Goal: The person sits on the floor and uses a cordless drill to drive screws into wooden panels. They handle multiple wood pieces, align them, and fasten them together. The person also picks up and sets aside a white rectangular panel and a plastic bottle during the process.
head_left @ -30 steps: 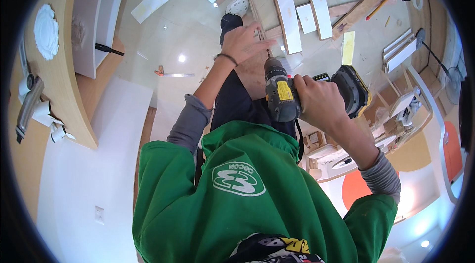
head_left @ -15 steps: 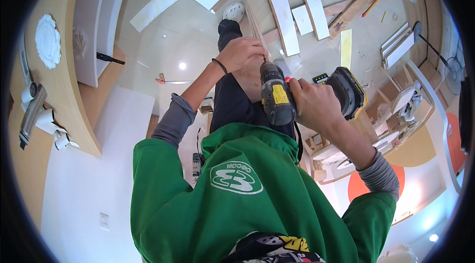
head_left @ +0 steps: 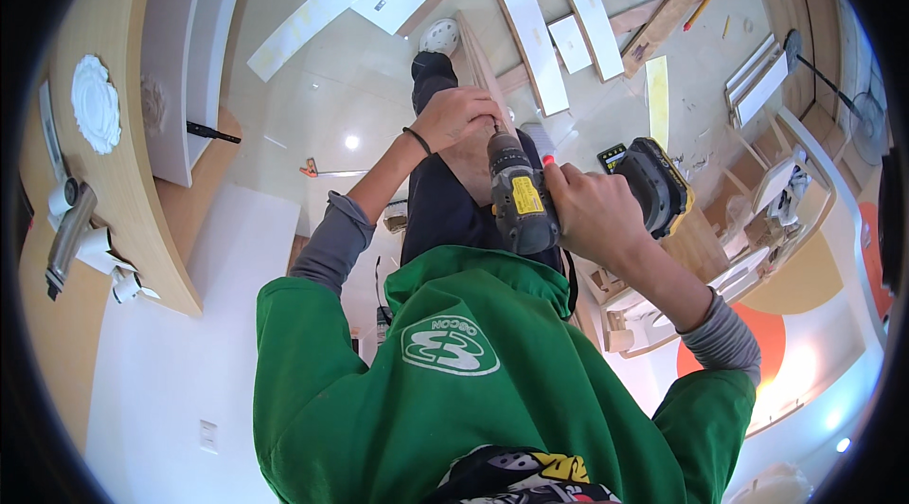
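My right hand (head_left: 598, 210) is wrapped round the handle of a grey and black cordless drill (head_left: 521, 206) with a yellow label. Its bulky battery (head_left: 655, 187) juts out to the right of my fist. The drill's nose points away from me, at the fingertips of my left hand (head_left: 459, 116). Those fingers are closed together beside the bit; whatever they pinch is too small to make out. Under my left hand a wooden board (head_left: 466, 166) lies over my leg, and a long pale wood edge (head_left: 480, 59) runs away from it toward my shoe (head_left: 439, 36).
White panels (head_left: 530, 40) and wooden offcuts (head_left: 666, 23) lie on the glossy floor ahead. At left stands a wooden counter (head_left: 156, 210) with a white lump of paste (head_left: 96, 104) and a caulking gun (head_left: 71, 239). A curved shelf unit (head_left: 757, 253) is at right.
The drill and both hands sit slightly lower and further left in the picture, while the view itself has shifted a little. Both grips look the same.
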A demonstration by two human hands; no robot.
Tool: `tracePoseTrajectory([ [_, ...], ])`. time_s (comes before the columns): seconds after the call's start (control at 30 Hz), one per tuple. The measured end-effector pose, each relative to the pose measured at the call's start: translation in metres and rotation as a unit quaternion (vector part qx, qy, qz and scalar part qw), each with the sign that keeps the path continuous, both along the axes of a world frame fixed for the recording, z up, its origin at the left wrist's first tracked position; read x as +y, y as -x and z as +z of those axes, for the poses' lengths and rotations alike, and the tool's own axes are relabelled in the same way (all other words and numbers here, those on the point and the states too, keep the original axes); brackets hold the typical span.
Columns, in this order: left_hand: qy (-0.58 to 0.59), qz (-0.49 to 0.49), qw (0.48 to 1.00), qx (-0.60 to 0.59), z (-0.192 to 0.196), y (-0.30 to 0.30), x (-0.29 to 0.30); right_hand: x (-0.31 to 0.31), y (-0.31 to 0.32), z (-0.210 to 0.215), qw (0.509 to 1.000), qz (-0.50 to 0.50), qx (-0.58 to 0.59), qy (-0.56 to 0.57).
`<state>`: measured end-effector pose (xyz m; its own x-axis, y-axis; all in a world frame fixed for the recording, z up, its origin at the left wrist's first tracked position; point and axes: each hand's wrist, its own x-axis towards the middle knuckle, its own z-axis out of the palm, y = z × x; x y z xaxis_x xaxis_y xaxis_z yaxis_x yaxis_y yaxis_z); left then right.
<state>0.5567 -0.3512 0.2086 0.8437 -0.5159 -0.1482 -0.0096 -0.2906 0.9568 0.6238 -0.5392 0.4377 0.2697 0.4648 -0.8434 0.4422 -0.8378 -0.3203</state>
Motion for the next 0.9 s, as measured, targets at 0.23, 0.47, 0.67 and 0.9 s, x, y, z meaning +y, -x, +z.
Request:
tracePoseTrajectory([
  [0.23, -0.006, 0.008, 1.000, -0.004, -0.002, 0.000, -0.002, -0.014, 0.004, 0.019, 0.997, -0.047, -0.028, -0.059],
  [0.47, -0.005, 0.030, 0.999, -0.022, 0.001, 0.006, -0.005, -0.049, 0.040, 0.000, 0.936, -0.312, -0.138, -0.090],
  [0.67, 0.012, 0.133, 0.986, 0.102, -0.007, 0.007, -0.012, -0.075, 0.067, -0.116, 0.899, -0.419, -0.126, -0.010],
  [0.9, -0.060, 0.215, 0.925, 0.306, -0.040, 0.004, 0.002, -0.085, 0.110, -0.199, 0.838, -0.525, -0.133, -0.070],
])
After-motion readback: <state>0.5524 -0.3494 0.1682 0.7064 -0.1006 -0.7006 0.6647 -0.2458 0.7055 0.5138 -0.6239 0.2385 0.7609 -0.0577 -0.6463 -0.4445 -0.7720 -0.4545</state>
